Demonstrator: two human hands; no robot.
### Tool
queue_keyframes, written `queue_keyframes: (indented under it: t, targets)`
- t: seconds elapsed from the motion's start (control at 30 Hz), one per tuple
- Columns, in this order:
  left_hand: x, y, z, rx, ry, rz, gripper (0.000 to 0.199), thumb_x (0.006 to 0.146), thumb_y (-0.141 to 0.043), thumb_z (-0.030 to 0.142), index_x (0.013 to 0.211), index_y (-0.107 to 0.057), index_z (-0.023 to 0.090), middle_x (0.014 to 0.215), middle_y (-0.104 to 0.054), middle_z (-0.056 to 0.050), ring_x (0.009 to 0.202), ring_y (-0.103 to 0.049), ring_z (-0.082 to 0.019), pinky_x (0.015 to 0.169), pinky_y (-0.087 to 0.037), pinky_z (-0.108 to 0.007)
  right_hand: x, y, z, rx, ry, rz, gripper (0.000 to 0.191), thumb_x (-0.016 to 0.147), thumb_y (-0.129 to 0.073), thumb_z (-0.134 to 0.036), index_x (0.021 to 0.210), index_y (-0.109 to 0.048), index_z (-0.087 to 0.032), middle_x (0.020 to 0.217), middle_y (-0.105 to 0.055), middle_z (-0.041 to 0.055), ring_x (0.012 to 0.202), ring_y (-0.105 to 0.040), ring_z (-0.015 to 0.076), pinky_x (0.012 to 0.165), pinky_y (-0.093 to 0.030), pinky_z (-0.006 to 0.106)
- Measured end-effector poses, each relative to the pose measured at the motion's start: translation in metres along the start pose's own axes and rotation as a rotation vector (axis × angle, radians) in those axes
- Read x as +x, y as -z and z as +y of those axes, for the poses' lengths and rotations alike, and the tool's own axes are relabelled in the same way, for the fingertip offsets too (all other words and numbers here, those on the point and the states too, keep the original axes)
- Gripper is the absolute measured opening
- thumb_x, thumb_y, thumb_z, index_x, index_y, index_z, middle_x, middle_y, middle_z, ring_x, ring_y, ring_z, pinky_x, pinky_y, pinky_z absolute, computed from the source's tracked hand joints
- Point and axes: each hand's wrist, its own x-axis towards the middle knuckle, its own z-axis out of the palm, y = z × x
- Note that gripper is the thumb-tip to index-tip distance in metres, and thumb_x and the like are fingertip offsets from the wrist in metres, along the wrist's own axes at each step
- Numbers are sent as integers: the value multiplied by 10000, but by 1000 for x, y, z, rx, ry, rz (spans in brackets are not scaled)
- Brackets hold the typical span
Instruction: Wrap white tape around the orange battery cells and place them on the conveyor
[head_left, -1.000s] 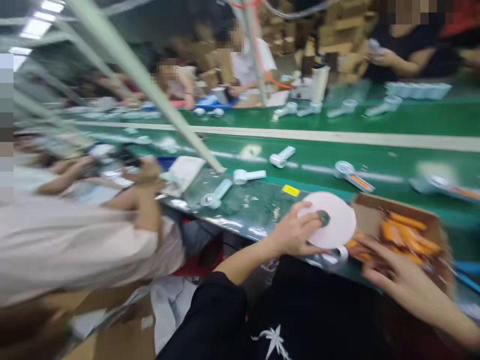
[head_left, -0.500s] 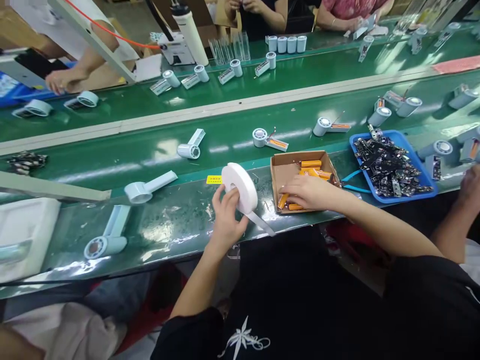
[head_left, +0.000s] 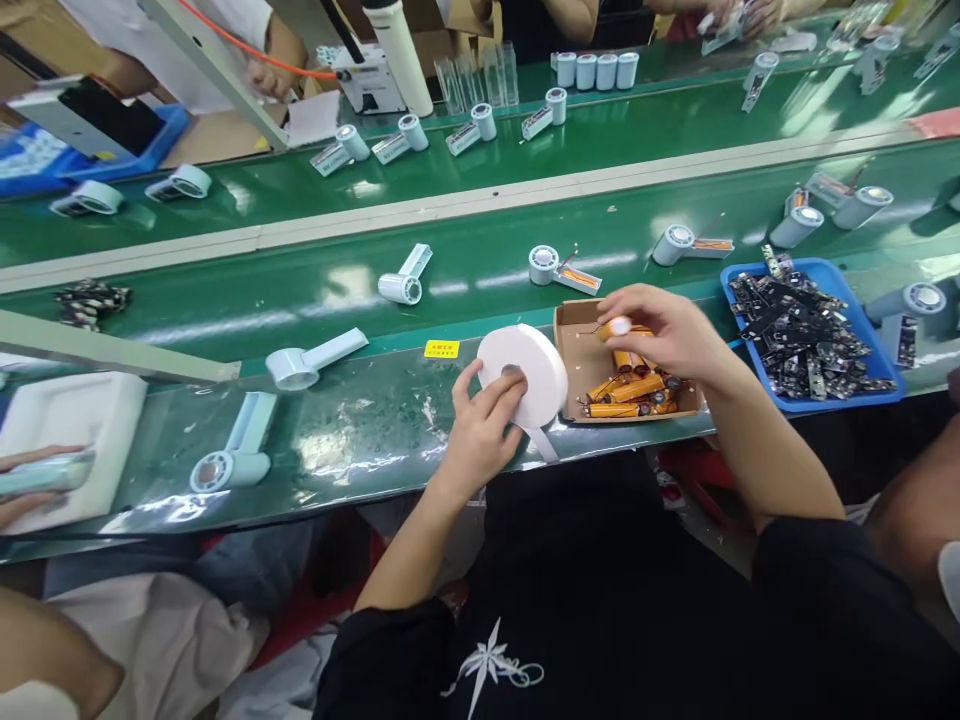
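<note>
The right hand point(head_left: 660, 325) pinched one battery point(head_left: 616, 328) between thumb and fingers over the far side of the box point(head_left: 574, 340), seemingly lifted clear of the other batteries point(head_left: 637, 388) lying jumbled below. Its end towards the palm showed white; whether that was tape or bare casing could not be told. A thin wire stuck out at the other end.

The left hand point(head_left: 480, 425) gripped the roll point(head_left: 540, 375) just beside the box, fingertips at the core and thumb by the lower edge. The roll stood tilted on the bench point(head_left: 382, 420), and a loose tape end point(head_left: 545, 446) ran from its underside towards the bench edge.

To judge by the hands, the step in hand was taking out a single battery while the roll was held steady. The next move seemed to call for keeping the pinch firm, bringing the battery over the box wall without snagging its wire, and keeping the tape end free of folds.

Beyond the box, a housing point(head_left: 543, 265) lay on the belt point(head_left: 322, 290) with orange showing in its handle. Two more housings, one upper point(head_left: 291, 368) and one lower point(head_left: 232, 468), lay on the bench to the left. On the right, a blue tray point(head_left: 892, 395) held a heap of boards point(head_left: 799, 335)
</note>
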Motion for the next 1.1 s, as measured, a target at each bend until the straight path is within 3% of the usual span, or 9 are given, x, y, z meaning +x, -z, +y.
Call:
queue_keyframes:
  t: [0.13, 0.27, 0.53, 0.7, 0.8, 0.87, 0.93, 1.03, 1.1]
  targets:
    - [0, 0, 5, 16, -19, -52, 679, 914, -667, 2, 1526, -651, 296, 1432, -758, -85, 1637, -351, -382, 1203, -574, -575, -27, -23, -29, 382, -85, 624, 557, 909, -897, -643, 1291, -619, -348, 1245, -745, 42, 1281, -732, 308, 1103, -647, 527]
    - [3, -1, 13, 27, -76, -92, 692, 949, -685, 12, 1563, -643, 328, 1436, -769, -48, 1625, -399, -352, 1236, -565, -553, -34, -63, -40, 499, -152, 867, 633, 849, -890, -752, 1160, -527, -337, 1345, -725, 40, 1452, -645, 333, 1193, -601, 591]
    - [10, 12, 9, 30, -124, -56, 687, 962, -711, 11, 1557, -656, 349, 1357, -808, -15, 1560, -485, -311, 1261, -567, -524, -61, -95, -31, 527, -112, 623, 380, 932, -902, -490, 966, -583, -284, 1184, -817, 48, 1274, -764, 278, 1212, -596, 523]
    - [20, 37, 0, 108, -211, -109, 654, 981, -694, 51, 1554, -657, 365, 1382, -792, 6, 1544, -505, -303, 1253, -601, -536, -55, -47, -40, 487, -270, 148, 542, 903, -917, -543, 1320, -724, -254, 1320, -778, 73, 1250, -751, 274, 1114, -638, 437]
    - [38, 55, -4, 28, -250, -194, 607, 1019, -602, 32, 1520, -661, 370, 1425, -762, 23, 1522, -555, -259, 1259, -605, -517, -42, -9, -50, 137, -271, -118, 310, 987, -830, -481, 1139, -792, -213, 955, -774, 30, 956, -752, 243, 953, -628, 369]
    - [48, 64, -5, -50, -238, -259, 583, 1038, -566, 36, 1503, -656, 376, 1450, -742, 32, 1521, -566, -234, 1298, -569, -518, -37, -1, -54, -33, -262, -173, 250, 980, -837, -448, 954, -780, -206, 794, -709, 11, 847, -715, 226, 895, -607, 356]
    - [53, 66, 0, -27, -189, -261, 566, 1048, -579, 56, 1506, -655, 379, 1438, -744, 26, 1479, -591, -243, 1280, -567, -521, -37, -15, -54, 60, -264, -60, 324, 932, -892, -510, 920, -763, -213, 795, -716, 15, 871, -737, 244, 893, -629, 375]
    - [45, 57, 24, 119, -125, -128, 545, 1046, -668, 112, 1533, -662, 356, 1335, -794, -20, 1182, -672, -272, 1030, -639, -469, -43, -60, -47, 444, -299, 413, 557, 848, -920, -711, 1088, -750, -239, 1006, -802, 59, 1002, -792, 284, 928, -686, 436]
    - [30, 48, 47, 129, -131, -72, 489, 1034, -730, 164, 1506, -692, 284, 1219, -820, -66, 965, -646, -250, 848, -613, -402, -47, -77, -39, 595, -337, 601, 678, 772, -933, -800, 1110, -717, -254, 1065, -814, 79, 1021, -806, 307, 899, -712, 471]
